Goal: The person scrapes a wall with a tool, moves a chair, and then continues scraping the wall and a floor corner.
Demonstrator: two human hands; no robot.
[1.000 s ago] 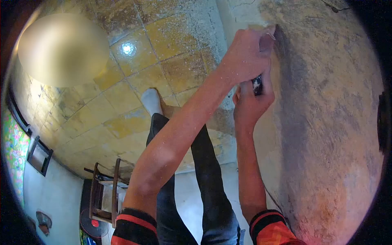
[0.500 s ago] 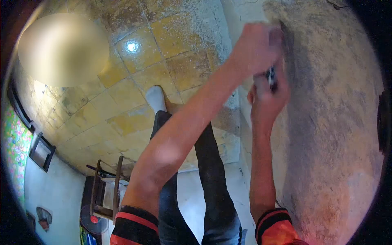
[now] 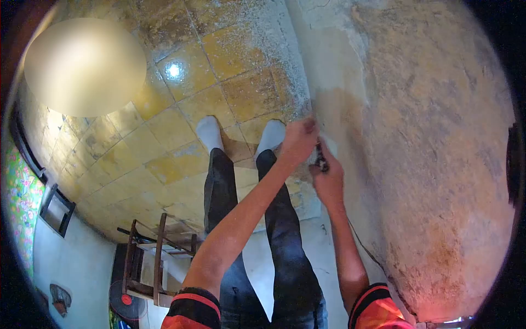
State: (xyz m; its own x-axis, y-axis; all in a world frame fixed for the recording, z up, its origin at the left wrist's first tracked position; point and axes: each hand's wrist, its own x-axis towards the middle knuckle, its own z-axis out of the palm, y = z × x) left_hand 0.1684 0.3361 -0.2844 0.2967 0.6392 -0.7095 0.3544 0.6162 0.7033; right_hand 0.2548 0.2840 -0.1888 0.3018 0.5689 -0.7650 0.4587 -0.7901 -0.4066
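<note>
My right hand (image 3: 330, 181) is closed around a small dark object with pale, shiny patches (image 3: 321, 161); its kind does not show. Just above and to the left, my left hand (image 3: 299, 141) is closed, its fingertips near the upper end of that object. Whatever those left fingers hold, if anything, is hidden. Both hands are held out in front of my legs, close to the bare plastered wall (image 3: 427, 153) on the right.
Below are worn yellow floor tiles (image 3: 208, 107), with pale speckles along the wall's foot. A wooden chair-like frame (image 3: 159, 257) and a fan (image 3: 127, 300) stand lower left. A floral cloth (image 3: 24, 203) hangs at the far left. A cable (image 3: 367, 249) runs along the wall.
Both hands have come down and left, away from the wall and nearer my body, with the dark object still in the right hand. My right foot now shows.
</note>
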